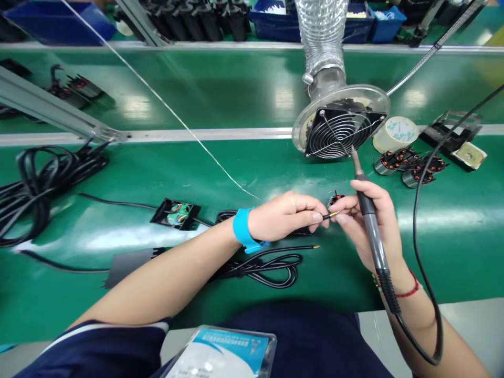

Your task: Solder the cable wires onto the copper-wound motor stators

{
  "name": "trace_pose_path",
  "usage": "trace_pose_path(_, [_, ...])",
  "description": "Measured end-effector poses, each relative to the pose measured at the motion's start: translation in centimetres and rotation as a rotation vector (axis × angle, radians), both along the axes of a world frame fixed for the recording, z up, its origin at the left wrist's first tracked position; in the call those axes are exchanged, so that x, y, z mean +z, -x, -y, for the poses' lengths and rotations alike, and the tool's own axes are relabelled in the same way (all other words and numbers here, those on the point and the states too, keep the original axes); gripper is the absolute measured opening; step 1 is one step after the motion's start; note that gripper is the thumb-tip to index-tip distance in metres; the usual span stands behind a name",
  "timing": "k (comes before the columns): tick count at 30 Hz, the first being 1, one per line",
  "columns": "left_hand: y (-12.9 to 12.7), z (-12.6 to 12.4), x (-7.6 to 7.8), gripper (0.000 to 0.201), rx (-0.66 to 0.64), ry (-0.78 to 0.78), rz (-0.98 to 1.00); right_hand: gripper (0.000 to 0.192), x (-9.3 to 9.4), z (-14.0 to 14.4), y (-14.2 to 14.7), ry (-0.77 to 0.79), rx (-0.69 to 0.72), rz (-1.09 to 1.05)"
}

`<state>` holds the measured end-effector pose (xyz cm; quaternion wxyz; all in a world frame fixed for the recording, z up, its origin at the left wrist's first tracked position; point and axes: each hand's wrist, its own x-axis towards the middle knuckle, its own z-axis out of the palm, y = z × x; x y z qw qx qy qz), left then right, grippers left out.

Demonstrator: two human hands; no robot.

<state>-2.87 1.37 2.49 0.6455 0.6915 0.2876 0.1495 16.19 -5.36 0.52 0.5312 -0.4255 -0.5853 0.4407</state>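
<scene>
Pinching wire tip w/ left hand | right hand grip clenched on soldering iron

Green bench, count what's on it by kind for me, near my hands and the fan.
Soldering iron: 1, in the right hand
Copper-wound coils: 3 by the fan, 1 at the fingertips
Tape roll: 1
Open black box: 1
Yellow-tipped wire: 1, pinched by the left hand
Total: 8
</scene>
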Motion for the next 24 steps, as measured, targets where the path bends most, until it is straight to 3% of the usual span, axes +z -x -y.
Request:
trace_pose_path(11, [0.8, -0.1, 0.0, 0.034, -0.11, 0.179, 0.057, 0.045, -0.1, 0.2, 0.0, -0.032, 0.121, -0.08])
trace_pose_path(19, [0.6, 0.0, -0.5, 0.031, -0.166, 0.138, 0.048, 0.044, 0.0, 0.2, 0.0, -0.057, 0.074, 0.017])
trace_pose_path(24, [0.0, 0.4, -1.1, 0.024, 0.066, -0.087, 0.064, 0.039, -0.4, 0.1, 0.3, -0.088, -0.004, 0.056])
